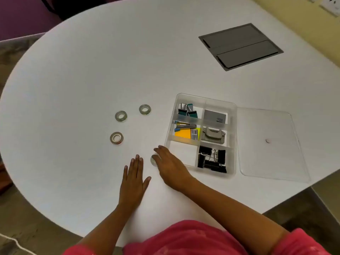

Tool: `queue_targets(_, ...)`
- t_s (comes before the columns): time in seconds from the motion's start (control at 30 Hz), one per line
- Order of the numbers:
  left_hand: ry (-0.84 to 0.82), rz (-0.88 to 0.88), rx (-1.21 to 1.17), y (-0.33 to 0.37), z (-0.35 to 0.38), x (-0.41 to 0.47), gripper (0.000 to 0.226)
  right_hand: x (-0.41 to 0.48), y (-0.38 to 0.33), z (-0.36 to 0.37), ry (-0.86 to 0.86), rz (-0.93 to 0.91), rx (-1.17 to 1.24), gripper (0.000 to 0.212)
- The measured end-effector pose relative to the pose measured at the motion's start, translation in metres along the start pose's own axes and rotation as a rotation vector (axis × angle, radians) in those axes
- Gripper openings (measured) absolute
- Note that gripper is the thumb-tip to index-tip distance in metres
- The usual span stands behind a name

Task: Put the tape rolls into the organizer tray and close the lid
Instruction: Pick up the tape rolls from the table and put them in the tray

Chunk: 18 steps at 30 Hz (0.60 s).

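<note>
Three clear tape rolls lie flat on the white table: one (pixel 145 109) farthest back, one (pixel 121 116) to its left, one (pixel 116 138) nearer me. A fourth tape roll (pixel 153 160) sits just left of the organizer tray (pixel 233 140), mostly hidden under my right hand (pixel 170 167), whose fingers curl over it. The clear tray is uncovered, and its front-left compartment holds nothing. The clear lid (pixel 272 144) lies flat on the table to the tray's right. My left hand (pixel 134 176) rests palm down on the table, fingers apart, holding nothing.
The tray's other compartments hold teal clips, a grey card, a stapler with yellow notes, a grey punch and black binder clips (pixel 211 159). A grey cable hatch (pixel 241 46) is set into the table at the back right. The table edge curves close to the lid.
</note>
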<state>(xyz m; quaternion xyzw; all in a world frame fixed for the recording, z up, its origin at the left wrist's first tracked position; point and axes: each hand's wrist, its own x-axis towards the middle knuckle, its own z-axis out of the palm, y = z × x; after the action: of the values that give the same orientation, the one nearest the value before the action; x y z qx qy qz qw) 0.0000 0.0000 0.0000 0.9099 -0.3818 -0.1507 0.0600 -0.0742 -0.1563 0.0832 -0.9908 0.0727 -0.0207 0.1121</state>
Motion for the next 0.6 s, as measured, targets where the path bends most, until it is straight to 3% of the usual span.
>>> queue_targets(0.1,0.057,-0.027,0.005,-0.001,0.0,0.001,0.074,0.012,-0.009,0.009,-0.029,-0.045,-0.119,0.058)
queue_targets(0.3,0.056,-0.052,-0.015,-0.003,0.008,-0.001,0.062,0.031,-0.012,0.017,-0.274,-0.012,-0.361,0.059)
queue_targets(0.4,0.058,-0.052,-0.037,-0.005,0.012,0.0,0.061,0.034,-0.011,0.019,-0.249,-0.071,-0.397,0.05)
queue_targets(0.5,0.057,-0.054,-0.043,-0.007,0.014,0.001,0.061,0.035,-0.009,0.022,-0.154,-0.121,-0.277,0.037)
queue_targets(0.6,0.058,-0.05,-0.048,-0.007,0.014,0.0,0.06,0.033,-0.005,0.019,-0.072,-0.128,-0.162,0.039)
